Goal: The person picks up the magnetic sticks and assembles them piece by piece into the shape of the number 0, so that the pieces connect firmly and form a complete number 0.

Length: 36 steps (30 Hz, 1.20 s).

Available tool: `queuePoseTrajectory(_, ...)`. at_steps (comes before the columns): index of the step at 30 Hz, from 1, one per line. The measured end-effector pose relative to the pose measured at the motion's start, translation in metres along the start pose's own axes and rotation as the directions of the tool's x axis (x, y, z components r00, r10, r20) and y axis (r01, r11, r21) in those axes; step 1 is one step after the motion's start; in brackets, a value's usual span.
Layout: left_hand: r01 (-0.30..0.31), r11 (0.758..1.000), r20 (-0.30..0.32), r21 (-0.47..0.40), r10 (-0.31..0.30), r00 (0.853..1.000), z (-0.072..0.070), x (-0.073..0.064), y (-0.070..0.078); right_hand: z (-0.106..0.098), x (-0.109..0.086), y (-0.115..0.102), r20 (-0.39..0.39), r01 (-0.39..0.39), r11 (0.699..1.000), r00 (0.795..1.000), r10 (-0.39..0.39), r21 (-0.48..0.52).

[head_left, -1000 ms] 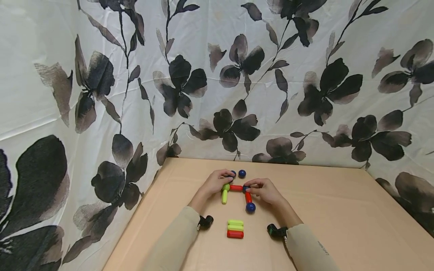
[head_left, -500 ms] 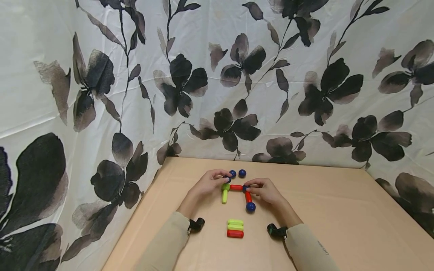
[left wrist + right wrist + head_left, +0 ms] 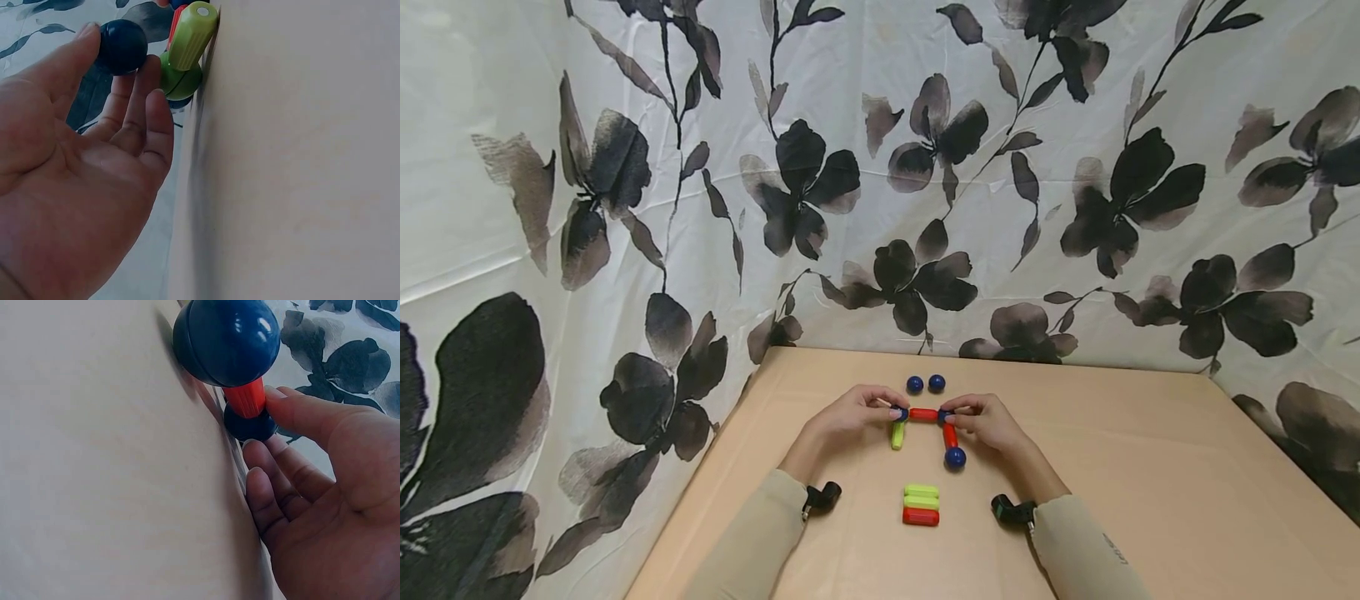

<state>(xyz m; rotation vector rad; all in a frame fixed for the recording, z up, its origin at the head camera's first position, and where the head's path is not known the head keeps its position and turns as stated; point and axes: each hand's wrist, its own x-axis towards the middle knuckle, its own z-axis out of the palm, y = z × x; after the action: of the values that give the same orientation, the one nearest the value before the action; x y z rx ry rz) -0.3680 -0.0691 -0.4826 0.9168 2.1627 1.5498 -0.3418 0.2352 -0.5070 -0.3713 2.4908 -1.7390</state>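
My left hand (image 3: pixel 855 414) pinches a blue ball (image 3: pixel 123 47) between thumb and fingers. In the left wrist view that ball is beside a green ball (image 3: pixel 181 78) with a green rod (image 3: pixel 195 37); from the head it covers the green ball. A red rod (image 3: pixel 922 415) runs from there to a blue corner ball (image 3: pixel 250 424), which my right hand (image 3: pixel 990 422) pinches with thumb and fingertips. From this corner a second red rod (image 3: pixel 245 399) points toward me and ends in another blue ball (image 3: pixel 955 457).
Two loose blue balls (image 3: pixel 914 384) lie behind the joined pieces. Nearer me, two green rods (image 3: pixel 921 497) and a red rod (image 3: pixel 921 517) lie side by side on the tan table (image 3: pixel 1150 483). A floral cloth (image 3: pixel 820 275) hangs behind the table.
My left hand has brought its blue ball from beside the two loose balls toward me, over the green ball. The left forearm has shifted left; the right hand has stayed in place.
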Motion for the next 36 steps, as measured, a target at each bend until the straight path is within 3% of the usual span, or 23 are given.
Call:
queuePoseTrajectory(9,0.068,0.998,0.100,-0.002,-0.067,0.993,-0.001,-0.005,0.003,0.001,0.000,-0.003,-0.001,0.008,1.000,1.000,-0.008,-0.004)
queuePoseTrajectory(17,0.174,0.985,0.224,-0.011,-0.167,0.960,-0.002,-0.011,0.008,-0.001,0.001,-0.003,-0.003,-0.001,1.000,1.000,0.001,-0.006)
queuePoseTrajectory(26,0.169,0.981,0.288,0.090,-0.189,0.939,0.001,-0.015,0.016,-0.001,0.000,-0.002,0.003,0.010,1.000,1.000,-0.009,-0.013)
queuePoseTrajectory(36,0.172,0.981,0.310,0.092,-0.193,0.931,0.005,-0.017,0.018,0.000,-0.002,-0.001,0.009,0.016,1.000,1.000,-0.016,0.007)
